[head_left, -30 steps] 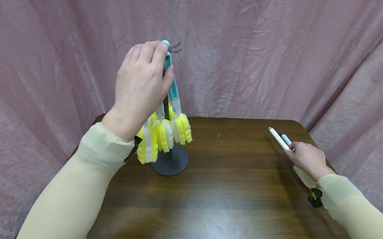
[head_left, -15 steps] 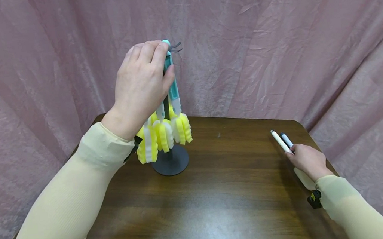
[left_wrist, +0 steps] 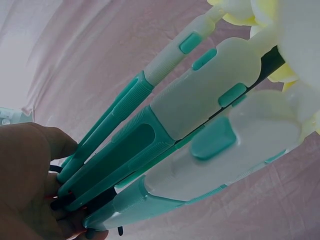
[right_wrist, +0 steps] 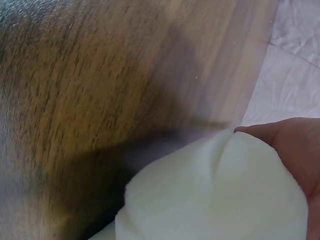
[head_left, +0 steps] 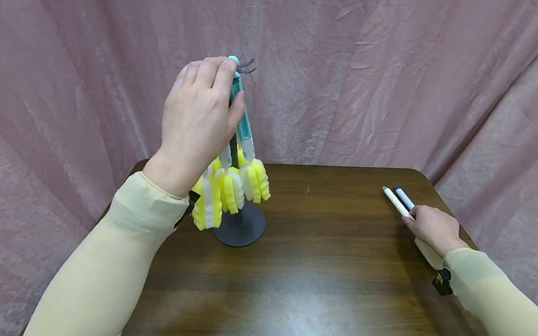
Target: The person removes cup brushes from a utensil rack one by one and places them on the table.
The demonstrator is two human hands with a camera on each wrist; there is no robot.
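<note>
A brown wooden table [head_left: 306, 281] stands before pink curtain [head_left: 383, 48].

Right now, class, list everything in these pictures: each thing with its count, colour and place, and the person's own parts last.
Brushes on the stand: several, exact count unclear, teal and white handles with yellow and white sponge heads, hanging at the table's back left.
Stand: one, dark grey, round base on the table under the brushes.
Brushes in the right hand: two, one white handle and one with a dark tip, low over the table's right edge.
Table: one, dark brown wood.
Curtain: pink, creased, behind the table.
Left hand: grips the hanging handles near the top; cream sleeve.
Right hand: holds the two brushes; cream sleeve.
</note>
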